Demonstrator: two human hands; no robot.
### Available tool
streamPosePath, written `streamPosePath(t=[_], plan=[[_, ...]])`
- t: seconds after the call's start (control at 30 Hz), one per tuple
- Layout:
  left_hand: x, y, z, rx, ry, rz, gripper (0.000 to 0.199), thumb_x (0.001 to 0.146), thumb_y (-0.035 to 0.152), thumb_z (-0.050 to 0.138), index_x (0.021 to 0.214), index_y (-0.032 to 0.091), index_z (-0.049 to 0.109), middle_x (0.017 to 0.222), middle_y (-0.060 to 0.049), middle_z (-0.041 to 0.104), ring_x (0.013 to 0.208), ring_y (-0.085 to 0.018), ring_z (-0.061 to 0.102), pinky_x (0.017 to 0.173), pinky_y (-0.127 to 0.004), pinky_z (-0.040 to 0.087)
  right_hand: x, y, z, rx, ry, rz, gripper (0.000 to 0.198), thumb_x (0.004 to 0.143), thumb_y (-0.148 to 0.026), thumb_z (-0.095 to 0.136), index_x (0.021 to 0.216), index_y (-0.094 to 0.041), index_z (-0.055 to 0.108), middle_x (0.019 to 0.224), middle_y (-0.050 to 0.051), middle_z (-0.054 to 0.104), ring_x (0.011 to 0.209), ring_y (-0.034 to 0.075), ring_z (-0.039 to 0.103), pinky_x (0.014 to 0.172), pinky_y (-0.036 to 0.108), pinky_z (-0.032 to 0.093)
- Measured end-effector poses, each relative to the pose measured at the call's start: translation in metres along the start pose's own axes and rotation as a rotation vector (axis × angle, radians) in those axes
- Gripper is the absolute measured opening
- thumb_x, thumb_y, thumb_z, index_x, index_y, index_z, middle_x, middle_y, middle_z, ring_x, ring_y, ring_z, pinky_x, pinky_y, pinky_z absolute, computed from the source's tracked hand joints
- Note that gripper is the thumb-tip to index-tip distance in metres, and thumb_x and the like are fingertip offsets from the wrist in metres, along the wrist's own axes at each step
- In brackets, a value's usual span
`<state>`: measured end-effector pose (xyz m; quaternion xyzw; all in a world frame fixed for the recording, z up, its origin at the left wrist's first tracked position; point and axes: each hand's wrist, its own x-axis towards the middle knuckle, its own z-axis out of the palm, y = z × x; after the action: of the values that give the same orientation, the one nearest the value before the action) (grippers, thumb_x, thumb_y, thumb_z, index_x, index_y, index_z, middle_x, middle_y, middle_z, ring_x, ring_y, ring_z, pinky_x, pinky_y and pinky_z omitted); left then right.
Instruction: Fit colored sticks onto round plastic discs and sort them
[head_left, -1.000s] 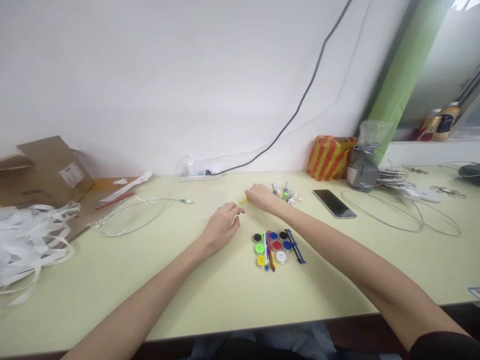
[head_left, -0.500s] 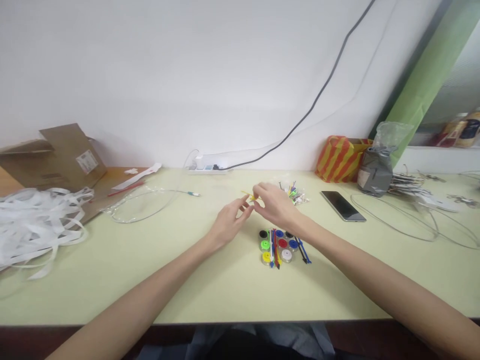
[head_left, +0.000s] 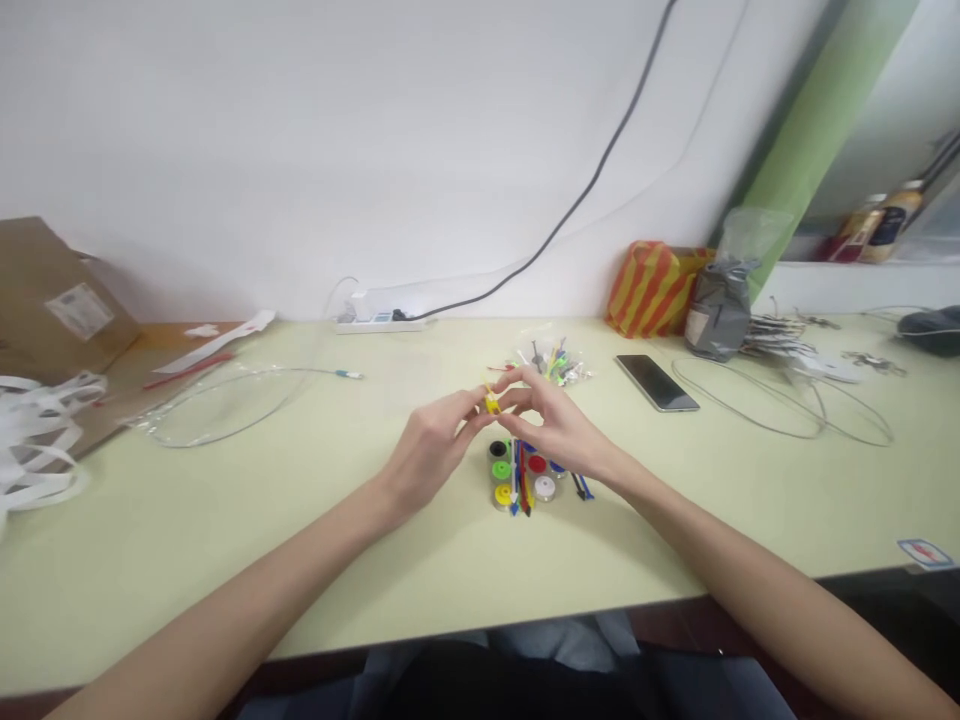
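Note:
Between the fingertips of both hands is a small yellow plastic piece (head_left: 492, 404) with a thin part sticking up, held above the table. My left hand (head_left: 431, 450) pinches it from the left with thumb and fingers. From the right, my right hand (head_left: 559, 425) closes thumb and fingertips on it, the fingers arched. Just below the hands stand several round clear pieces with coloured tops, among them a yellow one (head_left: 503, 496), a green one (head_left: 501, 470) and a white one (head_left: 544, 488). Coloured plastic arrows (head_left: 525, 480) lie across them. My right hand partly hides this group.
A clear bag of small coloured parts (head_left: 559, 365) lies behind my right hand. To the right are a phone (head_left: 656, 383), a looped cable (head_left: 750, 415) and a striped bag (head_left: 651, 290). At left are white strips (head_left: 37, 440), a cardboard box (head_left: 52, 300) and a power strip (head_left: 379, 323).
The view has swung right. My right hand has turned, its fingers now arched around the yellow piece, which shows more clearly. The bag of small parts is less hidden.

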<state>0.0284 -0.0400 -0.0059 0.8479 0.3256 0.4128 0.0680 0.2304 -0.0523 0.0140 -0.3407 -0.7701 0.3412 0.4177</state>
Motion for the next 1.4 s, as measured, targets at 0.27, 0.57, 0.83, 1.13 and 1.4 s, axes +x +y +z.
streamPosePath(t=[0.27, 0.57, 0.83, 1.13, 1.4], plan=[[0.004, 0.006, -0.006, 0.096, -0.021, 0.117, 0.008, 0.096, 0.025, 0.060, 0.100, 0.019, 0.063, 0.086, -0.002, 0.068, 0.080, -0.016, 0.065, 0.073, -0.028, 0.052, -0.003, -0.007, 0.001, 0.064, -0.024, 0.020, 0.020, 0.097, -0.040, 0.058, 0.099, -0.022, 0.053, 0.092, 0.004, 0.068, 0.086, 0.019, 0.070, 0.078, 0.032, 0.051], [0.008, 0.005, -0.013, 0.009, -0.143, 0.364, 0.006, 0.090, 0.015, 0.058, 0.089, 0.019, 0.062, 0.074, 0.000, 0.063, 0.069, -0.013, 0.059, 0.064, -0.025, 0.046, -0.004, -0.006, -0.016, 0.075, -0.319, 0.011, 0.018, 0.098, -0.037, 0.052, 0.088, -0.022, 0.048, 0.076, 0.000, 0.063, 0.072, 0.017, 0.061, 0.071, 0.030, 0.048], [0.008, -0.022, -0.012, 0.085, -0.116, 0.325, 0.003, 0.091, 0.018, 0.060, 0.089, 0.018, 0.061, 0.073, 0.000, 0.062, 0.065, -0.012, 0.058, 0.062, -0.025, 0.045, 0.004, 0.019, -0.062, -0.454, -0.043, 0.117, 0.016, 0.091, -0.028, 0.058, 0.080, -0.021, 0.049, 0.078, 0.003, 0.066, 0.072, 0.017, 0.059, 0.067, 0.028, 0.039], [0.006, -0.022, -0.010, 0.085, -0.181, 0.300, 0.003, 0.091, 0.019, 0.060, 0.089, 0.019, 0.062, 0.073, 0.000, 0.063, 0.066, -0.013, 0.058, 0.063, -0.026, 0.044, -0.004, 0.028, -0.089, -1.065, -0.237, 0.478, 0.014, 0.081, -0.022, 0.062, 0.070, -0.019, 0.053, 0.074, 0.004, 0.063, 0.065, 0.016, 0.052, 0.056, 0.029, 0.025], [0.008, -0.024, -0.010, 0.089, -0.174, 0.278, 0.004, 0.092, 0.020, 0.060, 0.090, 0.019, 0.062, 0.074, 0.000, 0.063, 0.067, -0.013, 0.058, 0.064, -0.026, 0.044, -0.006, 0.021, -0.096, -0.772, -0.404, 0.658, 0.027, 0.090, -0.032, 0.059, 0.068, -0.017, 0.055, 0.068, 0.005, 0.069, 0.056, 0.015, 0.062, 0.056, 0.027, 0.040]])
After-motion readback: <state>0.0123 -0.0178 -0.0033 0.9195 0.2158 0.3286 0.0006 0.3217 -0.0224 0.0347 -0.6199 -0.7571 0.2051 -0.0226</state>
